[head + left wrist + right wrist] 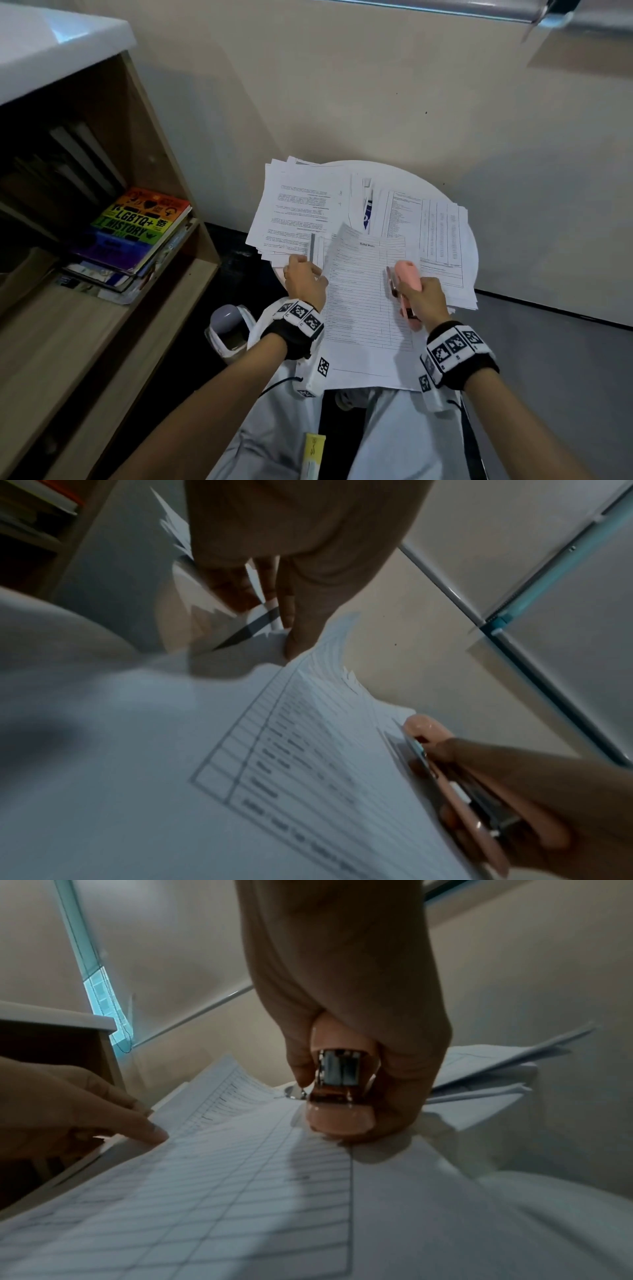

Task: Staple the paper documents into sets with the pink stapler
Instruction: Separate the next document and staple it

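On a small round white table lie two piles of printed sheets, a left pile and a right pile. In front of them a set with a ruled table hangs over the near edge toward my lap. My left hand pinches this set's upper left edge, its fingers against the paper. My right hand grips the pink stapler at the set's upper right part. The stapler shows its metal magazine; whether paper sits in its mouth is hidden.
A blue and white pen lies between the piles. A wooden bookshelf with stacked books stands at the left. A white and grey object sits on the dark floor by my left wrist. The wall is close behind the table.
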Motion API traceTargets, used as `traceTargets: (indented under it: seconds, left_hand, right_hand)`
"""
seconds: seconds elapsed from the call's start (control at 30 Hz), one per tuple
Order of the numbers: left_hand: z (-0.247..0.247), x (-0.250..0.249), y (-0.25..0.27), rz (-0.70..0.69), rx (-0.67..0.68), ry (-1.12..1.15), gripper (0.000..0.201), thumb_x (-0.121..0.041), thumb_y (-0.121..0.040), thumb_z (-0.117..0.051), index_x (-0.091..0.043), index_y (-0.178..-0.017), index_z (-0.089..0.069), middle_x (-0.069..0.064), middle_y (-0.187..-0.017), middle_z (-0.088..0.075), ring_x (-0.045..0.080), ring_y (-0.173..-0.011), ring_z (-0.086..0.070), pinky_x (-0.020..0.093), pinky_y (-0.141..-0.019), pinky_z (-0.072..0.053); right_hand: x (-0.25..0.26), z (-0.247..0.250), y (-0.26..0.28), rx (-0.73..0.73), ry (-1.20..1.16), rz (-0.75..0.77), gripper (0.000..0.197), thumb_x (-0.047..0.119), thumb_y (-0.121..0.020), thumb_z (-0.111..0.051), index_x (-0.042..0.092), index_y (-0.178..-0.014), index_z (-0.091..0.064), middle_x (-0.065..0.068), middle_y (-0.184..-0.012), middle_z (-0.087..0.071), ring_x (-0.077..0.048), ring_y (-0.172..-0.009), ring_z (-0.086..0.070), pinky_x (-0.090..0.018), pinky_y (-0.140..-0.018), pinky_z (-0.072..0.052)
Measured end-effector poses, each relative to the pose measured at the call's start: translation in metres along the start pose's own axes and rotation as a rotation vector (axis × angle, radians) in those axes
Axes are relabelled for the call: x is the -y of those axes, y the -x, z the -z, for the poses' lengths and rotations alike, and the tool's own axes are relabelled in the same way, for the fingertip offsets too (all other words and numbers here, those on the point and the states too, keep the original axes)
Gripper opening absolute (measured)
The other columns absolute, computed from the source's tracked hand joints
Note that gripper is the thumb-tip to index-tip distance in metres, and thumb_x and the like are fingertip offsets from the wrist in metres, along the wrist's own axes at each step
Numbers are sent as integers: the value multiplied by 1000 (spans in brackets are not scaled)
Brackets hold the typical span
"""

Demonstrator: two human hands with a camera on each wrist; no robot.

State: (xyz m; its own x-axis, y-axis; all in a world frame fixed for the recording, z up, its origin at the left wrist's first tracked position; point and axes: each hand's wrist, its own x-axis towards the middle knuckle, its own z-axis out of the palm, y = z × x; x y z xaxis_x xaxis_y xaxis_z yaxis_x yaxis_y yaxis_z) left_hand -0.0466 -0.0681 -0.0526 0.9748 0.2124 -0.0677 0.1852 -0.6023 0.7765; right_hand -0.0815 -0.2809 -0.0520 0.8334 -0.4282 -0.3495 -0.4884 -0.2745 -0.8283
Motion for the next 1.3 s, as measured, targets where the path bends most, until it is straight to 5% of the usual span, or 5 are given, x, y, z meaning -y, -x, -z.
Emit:
traceTargets:
  seconds: [0.23,0.6,0.9,1.0,1.3]
  left_hand:
    - [-2,5,4,-279,38,5,32,23,-66,-53,0,-84,-67,10,-99,-58,25,-92,-59,20,-73,-43]
    - [2,-7,-12,-208,145,104,53,-35,-64,-69,-3,-104,-57,3,-106,-46,23,-93,-53,41,-87,-47]
    - [8,-26,-20,-73,292,263,24,-17,-81,-72,7,-83,-66,9,-68,-62,20,-60,-58,21,-50,-46]
    - [24,-32,-21,-67,291,370,19,-16,-76,-72,0,-85,-67,19,-85,-69,26,-73,-66,43,-68,-57]
    - [49,-40,-20,-226,184,598,64,-13,-72,-80,-35,-114,-36,5,-121,-52,30,-115,-55,48,-89,-54]
  right_hand:
    - [-2,1,0,0,34,22,40,24,-84,-67,1,-113,-50,-13,-98,-64,-26,-79,-62,-40,-70,-55]
    - [-1,24,10,127,172,77,27,23,-89,-62,6,-103,-47,-12,-95,-57,-28,-78,-58,-29,-58,-44]
    - [4,40,22,247,-88,-47,28,20,-92,-59,-3,-107,-56,-18,-76,-62,-29,-60,-62,-31,-55,-51]
    - [8,52,25,296,-228,-50,26,24,-92,-59,1,-103,-56,-20,-66,-63,-30,-57,-61,-38,-59,-52]
    - [47,56,50,428,-163,232,10,22,-94,-56,13,-95,-61,2,-66,-66,-21,-55,-62,-26,-56,-53]
